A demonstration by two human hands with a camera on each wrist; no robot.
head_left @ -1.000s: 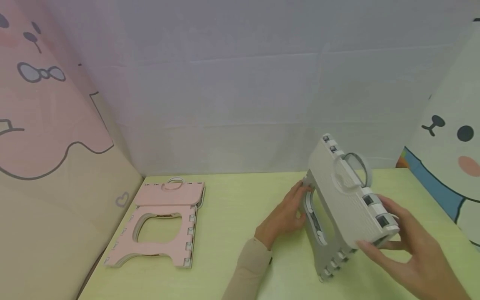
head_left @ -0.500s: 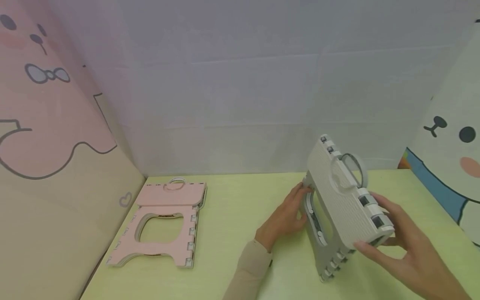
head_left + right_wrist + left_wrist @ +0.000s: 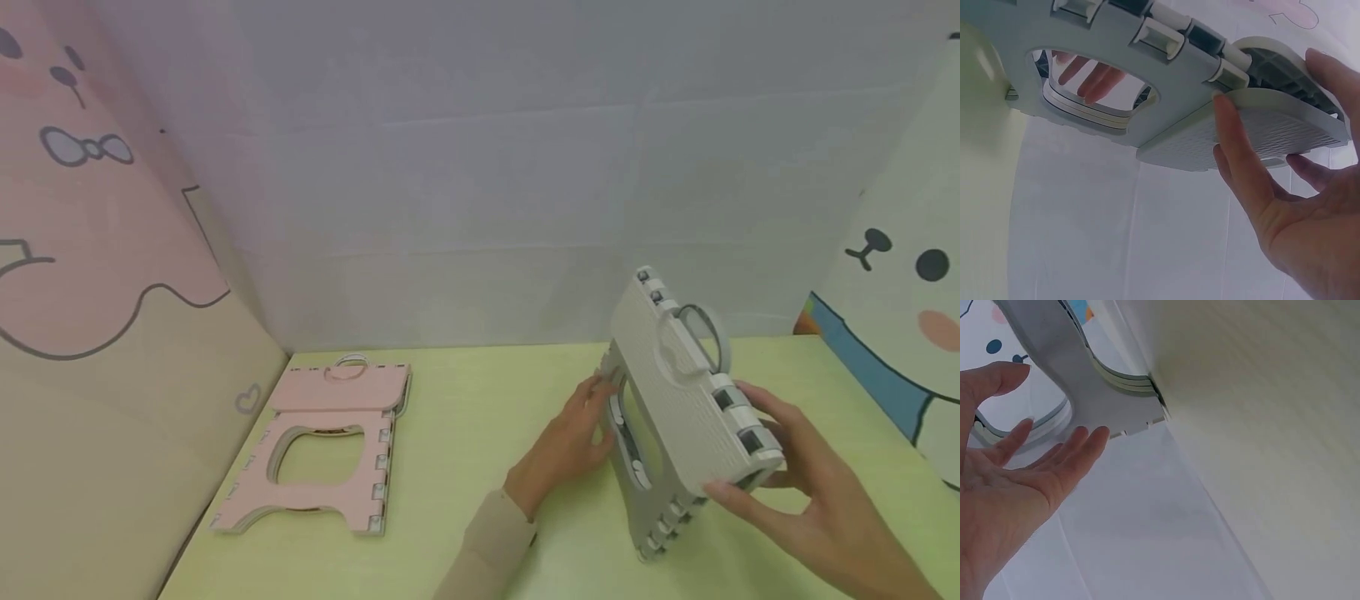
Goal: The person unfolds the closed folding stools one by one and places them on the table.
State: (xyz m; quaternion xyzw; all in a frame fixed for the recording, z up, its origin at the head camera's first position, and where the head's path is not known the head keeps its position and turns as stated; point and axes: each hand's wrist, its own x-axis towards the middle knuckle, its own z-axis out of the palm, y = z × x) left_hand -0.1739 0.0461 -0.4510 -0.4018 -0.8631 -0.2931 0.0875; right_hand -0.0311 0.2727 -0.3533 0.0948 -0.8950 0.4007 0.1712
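Observation:
A pale grey folding step stool (image 3: 663, 383) stands on edge at the right of the table, its ribbed top leaning over the leg panel. A loop handle sticks up from the top's hinged edge. My right hand (image 3: 825, 492) holds the near end of the top, thumb on one side and fingers on the other. The right wrist view shows those fingers spread around the top's panel (image 3: 1272, 125). My left hand (image 3: 566, 442) is at the leg panel's left side with fingers extended. In the left wrist view, its fingertips lie against the grey leg panel (image 3: 1094, 403), thumb apart.
A pink folding step stool (image 3: 322, 496) lies folded flat on the left of the yellow-green table (image 3: 457, 483). A pale curtain wall (image 3: 465, 250) rises behind the table's back edge, with cartoon-printed panels on both sides.
The grey stool's top has shifted slightly left along with my right hand. My left hand has slid slightly left and down. The pink stool stays where it was.

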